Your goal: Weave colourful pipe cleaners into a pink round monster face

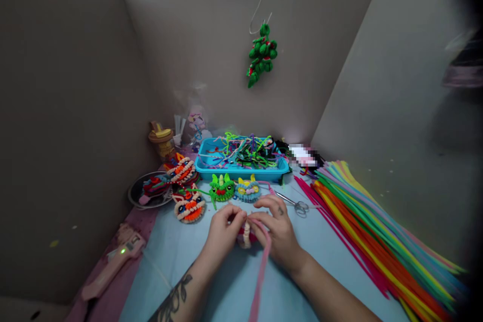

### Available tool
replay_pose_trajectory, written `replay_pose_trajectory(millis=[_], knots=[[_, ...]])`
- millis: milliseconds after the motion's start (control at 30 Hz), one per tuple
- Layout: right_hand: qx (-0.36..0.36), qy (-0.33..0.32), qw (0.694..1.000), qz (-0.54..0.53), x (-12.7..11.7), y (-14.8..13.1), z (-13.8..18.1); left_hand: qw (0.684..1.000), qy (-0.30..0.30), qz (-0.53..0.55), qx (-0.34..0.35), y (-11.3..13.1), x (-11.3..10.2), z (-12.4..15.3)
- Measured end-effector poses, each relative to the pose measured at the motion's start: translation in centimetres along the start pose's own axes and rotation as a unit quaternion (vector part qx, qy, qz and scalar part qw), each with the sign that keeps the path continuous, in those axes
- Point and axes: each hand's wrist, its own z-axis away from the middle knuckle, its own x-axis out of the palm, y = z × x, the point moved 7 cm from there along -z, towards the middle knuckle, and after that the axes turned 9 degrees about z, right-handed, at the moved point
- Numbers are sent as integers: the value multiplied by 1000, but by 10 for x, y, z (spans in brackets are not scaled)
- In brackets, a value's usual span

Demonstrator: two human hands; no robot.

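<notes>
My left hand (223,229) and my right hand (274,226) meet over the light blue table top (328,271), fingers pinched together on a small pipe-cleaner figure (245,235) of red and cream coils. A long pink pipe cleaner (261,271) runs from between my fingers down toward me. Just beyond my hands lie finished pipe-cleaner faces: a green one (222,187), a pale blue one (247,189) and an orange-and-cream one (189,207).
A blue tray (241,170) of pipe-cleaner scraps stands behind. Scissors (296,204) lie right of my hands. A fan of long coloured pipe cleaners (381,231) fills the right. A pink glue gun (113,264) and metal bowl (149,192) sit left. Cardboard walls enclose all; a green figure (261,55) hangs.
</notes>
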Motion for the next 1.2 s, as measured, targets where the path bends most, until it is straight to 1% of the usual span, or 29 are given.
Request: replay_pose_trajectory(millis=[67, 167, 233, 300, 367, 433, 500, 533, 600, 667, 700, 867, 967, 1067, 1133, 1200], knots=[[49, 5, 999, -15, 1, 8, 0, 1000, 2, 12, 17, 1, 0, 1], [114, 11, 993, -41, 3, 17, 0, 995, 33, -16, 96, 11, -3, 5], [126, 5, 991, -55, 5, 18, -1, 986, 31, -57, 156, 20, -1, 11], [132, -1, 988, -79, 5, 17, -2, 979, 25, -79, 186, 24, 1, 14], [154, 2, 981, -115, 5, 19, -2, 982, 45, -64, 170, 21, -2, 13], [193, 8, 969, -155, 7, 24, -2, 990, 65, -28, 121, 14, -7, 9], [230, 3, 954, -192, 10, 30, -1, 994, 56, -20, 92, 12, -7, 4], [243, -5, 947, -211, 13, 33, -1, 994, 47, -30, 94, 13, -7, 3], [255, -23, 935, -247, 18, 36, 0, 990, 35, -58, 123, 22, -6, 3], [253, -38, 929, -267, 22, 36, 0, 987, 24, -67, 143, 29, -5, 4], [248, -41, 929, -273, 23, 36, 0, 988, 19, -66, 139, 30, -4, 5], [223, -49, 931, -286, 25, 35, 2, 996, -9, -60, 68, 24, 0, 5], [226, -51, 933, -274, 24, 38, 2, 998, -12, -49, 46, 19, 1, 4], [227, -58, 935, -265, 21, 39, 1, 1000, -23, -15, 7, 13, 2, 4], [222, -69, 936, -264, 19, 38, -1, 999, -37, 14, -5, 12, 4, 5], [215, -74, 938, -260, 17, 36, -2, 998, -54, 9, 4, 16, 6, 7]])
